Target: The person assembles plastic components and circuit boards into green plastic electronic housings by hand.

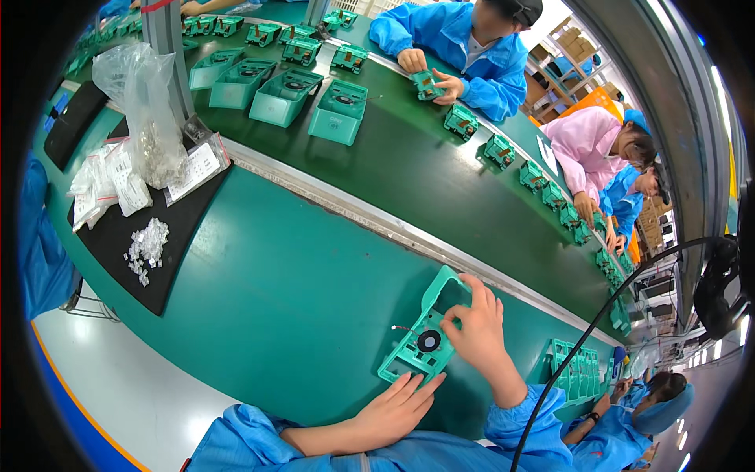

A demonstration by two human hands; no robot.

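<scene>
A green plastic housing [410,355] with a round black speaker [429,341] lies on the green table in front of me. A short wire with a small white connector [395,327] sticks out from its left side. My left hand [397,411] rests at the housing's near edge, fingers stretched out and touching it. Over the housing's right side is my right hand [478,324], thumb and forefinger pinched together; whatever they hold, if anything, is too small to make out. Its other fingers reach over the far right edge.
Small clear plastic pieces [147,248] and plastic bags [153,149] lie on a black mat [173,256] at left. Beyond a metal rail, a conveyor belt [377,177] carries green housings [338,112]. Stacked green frames [576,370] stand at right. A black cable [586,337] hangs across. Co-workers sit opposite and at right.
</scene>
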